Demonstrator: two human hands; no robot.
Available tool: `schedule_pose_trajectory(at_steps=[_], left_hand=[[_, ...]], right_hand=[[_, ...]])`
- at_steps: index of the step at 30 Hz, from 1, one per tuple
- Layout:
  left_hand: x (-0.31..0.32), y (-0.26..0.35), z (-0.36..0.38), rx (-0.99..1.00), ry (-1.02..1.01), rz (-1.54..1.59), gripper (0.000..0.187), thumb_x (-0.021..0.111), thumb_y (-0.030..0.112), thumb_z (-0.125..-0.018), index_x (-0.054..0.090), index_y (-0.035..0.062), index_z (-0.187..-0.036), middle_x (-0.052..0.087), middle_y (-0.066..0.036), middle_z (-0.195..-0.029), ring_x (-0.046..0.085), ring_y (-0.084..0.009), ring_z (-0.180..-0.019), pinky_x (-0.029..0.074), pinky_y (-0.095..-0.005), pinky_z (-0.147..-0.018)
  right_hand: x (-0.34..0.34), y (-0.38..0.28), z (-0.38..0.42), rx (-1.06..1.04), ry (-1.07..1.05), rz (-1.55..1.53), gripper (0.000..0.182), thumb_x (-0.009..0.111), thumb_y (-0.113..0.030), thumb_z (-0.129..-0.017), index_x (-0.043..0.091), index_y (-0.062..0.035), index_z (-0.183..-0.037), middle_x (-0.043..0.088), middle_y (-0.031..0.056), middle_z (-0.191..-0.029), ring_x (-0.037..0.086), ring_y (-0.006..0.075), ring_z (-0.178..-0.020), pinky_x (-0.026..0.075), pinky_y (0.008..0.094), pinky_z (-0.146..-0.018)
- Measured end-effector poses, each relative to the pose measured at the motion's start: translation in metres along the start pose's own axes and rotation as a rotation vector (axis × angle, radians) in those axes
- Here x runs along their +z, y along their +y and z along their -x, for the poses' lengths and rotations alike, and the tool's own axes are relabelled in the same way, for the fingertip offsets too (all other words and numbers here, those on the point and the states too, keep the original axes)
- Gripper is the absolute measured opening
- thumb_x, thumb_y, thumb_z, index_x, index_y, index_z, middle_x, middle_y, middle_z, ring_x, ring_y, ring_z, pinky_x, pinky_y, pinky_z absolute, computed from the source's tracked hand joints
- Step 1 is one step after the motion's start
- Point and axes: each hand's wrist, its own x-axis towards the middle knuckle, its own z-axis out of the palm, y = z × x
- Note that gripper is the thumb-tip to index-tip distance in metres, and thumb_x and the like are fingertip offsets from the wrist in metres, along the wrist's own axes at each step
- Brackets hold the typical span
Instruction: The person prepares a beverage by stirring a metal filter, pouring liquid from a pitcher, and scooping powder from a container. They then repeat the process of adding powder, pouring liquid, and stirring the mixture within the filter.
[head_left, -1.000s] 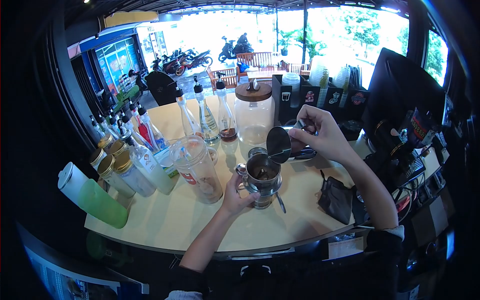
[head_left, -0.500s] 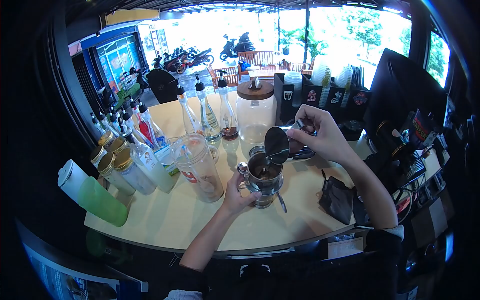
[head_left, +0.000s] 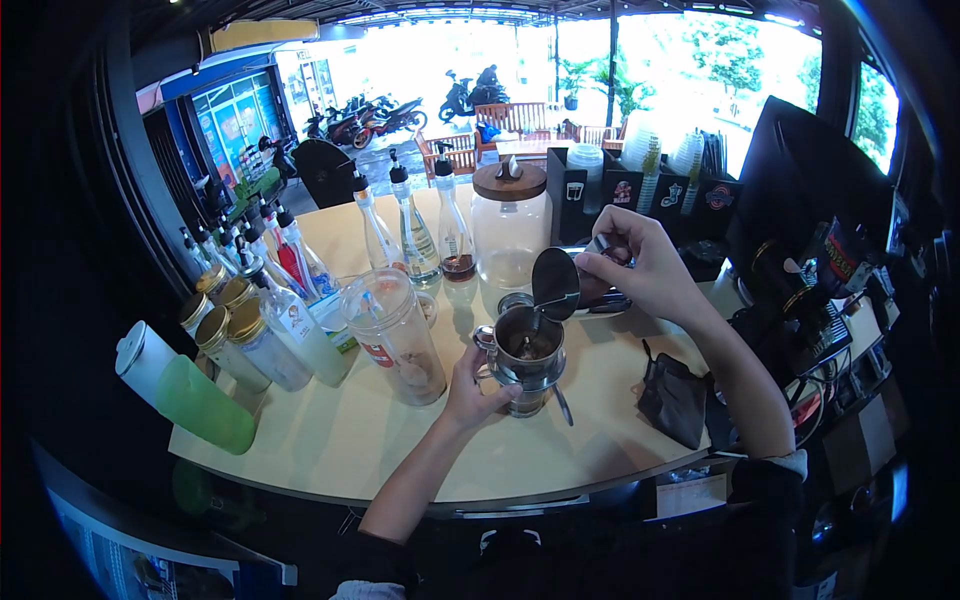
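My right hand [head_left: 640, 262] is closed on the handle of a dark metal pitcher [head_left: 556, 284], which is tilted with its mouth down to the left. From its lip a thin stream of clear liquid falls into a metal coffee drip filter [head_left: 528, 338]. Dark wet contents show inside the filter. It sits on a small clear glass [head_left: 528, 402], with a spoon handle [head_left: 565, 406] sticking out beside it. My left hand [head_left: 478, 393] is wrapped around the glass from the left, thumb at the front just below the filter; the other fingers are partly hidden.
A clear tall tumbler [head_left: 398, 345] stands left of the glass. Behind are pump bottles [head_left: 415, 235] and a wood-lidded jar [head_left: 511, 235]. Several gold-lidded jars [head_left: 225, 350] and a green-and-white bottle [head_left: 190, 390] stand left. A dark pouch [head_left: 675, 400] lies right, near a cup organizer [head_left: 625, 200].
The pitcher's mouth has tipped slightly and the stream into the filter is easier to see. My left hand keeps its hold on the glass.
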Motion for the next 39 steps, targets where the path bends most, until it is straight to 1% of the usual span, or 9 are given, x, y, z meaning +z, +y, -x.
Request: schedule_pose_trajectory(at_steps=[1,3,7,16,22,24,30,33,39], left_hand=[[0.0,0.0,0.0,-0.002,-0.004,-0.001,0.08,0.078,0.036,-0.066,0.044,-0.0005,-0.127,0.058,-0.013,-0.116,0.055,-0.023,-0.111,0.039,-0.0378,-0.099],[0.0,0.0,0.0,0.007,-0.001,0.002,0.08,0.078,0.036,-0.065,0.044,-0.0006,-0.127,0.058,-0.013,-0.116,0.056,-0.023,-0.111,0.039,-0.0377,-0.099],[0.001,0.001,0.0,0.006,0.002,0.016,0.078,0.078,0.036,-0.065,0.045,-0.0005,-0.126,0.059,-0.013,-0.115,0.056,-0.0229,-0.11,0.039,-0.0371,-0.099],[0.001,0.002,0.0,0.008,0.012,0.007,0.077,0.079,0.034,-0.064,0.045,0.0003,-0.124,0.059,-0.011,-0.113,0.057,-0.0217,-0.108,0.041,-0.0356,-0.096],[0.0,0.0,0.001,0.006,0.014,-0.01,0.078,0.08,0.035,-0.065,0.045,0.0005,-0.125,0.06,-0.011,-0.112,0.057,-0.0213,-0.107,0.042,-0.0361,-0.095],[-0.001,0.001,0.001,0.006,0.014,-0.019,0.078,0.08,0.036,-0.065,0.045,0.0004,-0.125,0.06,-0.011,-0.111,0.058,-0.0213,-0.106,0.042,-0.0363,-0.095],[-0.001,0.003,0.002,0.011,0.009,-0.042,0.078,0.079,0.038,-0.065,0.045,0.0004,-0.124,0.061,-0.011,-0.11,0.059,-0.0209,-0.103,0.044,-0.0362,-0.092],[0.0,0.005,0.001,0.009,0.007,-0.029,0.078,0.079,0.038,-0.065,0.045,0.0007,-0.124,0.061,-0.011,-0.109,0.059,-0.0205,-0.103,0.044,-0.0358,-0.092],[0.002,0.003,0.001,0.005,0.017,0.023,0.079,0.079,0.039,-0.065,0.045,0.0018,-0.125,0.06,-0.01,-0.112,0.057,-0.0195,-0.106,0.041,-0.0349,-0.094]], right_hand=[[0.001,0.0,0.0,-0.001,-0.001,0.0,0.02,0.066,-0.008,-0.085,0.047,-0.0017,-0.079,0.039,-0.0064,-0.06,0.04,-0.0007,-0.058,0.041,0.0173,-0.052],[0.003,-0.001,-0.001,0.078,0.015,-0.059,0.025,0.07,-0.01,-0.08,0.046,-0.0055,-0.076,0.035,-0.0069,-0.065,0.029,0.0012,-0.06,0.024,0.0207,-0.052],[0.005,0.005,-0.004,0.048,0.017,0.011,0.025,0.07,-0.011,-0.08,0.046,-0.0055,-0.076,0.036,-0.0067,-0.065,0.029,0.0011,-0.06,0.024,0.0207,-0.052],[0.011,-0.002,-0.006,0.116,0.013,-0.135,0.024,0.069,-0.009,-0.081,0.046,-0.005,-0.077,0.037,-0.0067,-0.065,0.03,0.001,-0.06,0.024,0.0206,-0.051],[0.004,0.042,-0.008,0.022,0.029,-0.213,0.02,0.065,-0.006,-0.085,0.046,-0.0058,-0.079,0.046,-0.0053,-0.068,0.042,-0.0007,-0.06,0.036,0.016,-0.054],[0.003,0.05,-0.001,0.096,0.132,-0.428,0.019,0.066,-0.006,-0.083,0.048,-0.005,-0.076,0.048,-0.0058,-0.067,0.045,-0.0016,-0.061,0.036,0.0162,-0.052],[0.007,0.118,0.036,0.312,0.338,-0.644,0.018,0.063,-0.006,-0.083,0.048,-0.008,-0.072,0.05,-0.0041,-0.064,0.047,0.0023,-0.06,0.035,0.02,-0.054],[0.014,0.17,0.058,0.408,0.346,-0.683,0.02,0.061,-0.003,-0.082,0.046,-0.0091,-0.07,0.047,-0.0031,-0.061,0.046,0.005,-0.057,0.036,0.0208,-0.054],[0.032,0.188,0.078,0.434,0.452,-0.856,0.02,0.057,-0.001,-0.082,0.043,-0.0087,-0.071,0.044,-0.0007,-0.06,0.044,0.0106,-0.053,0.038,0.0257,-0.053]])
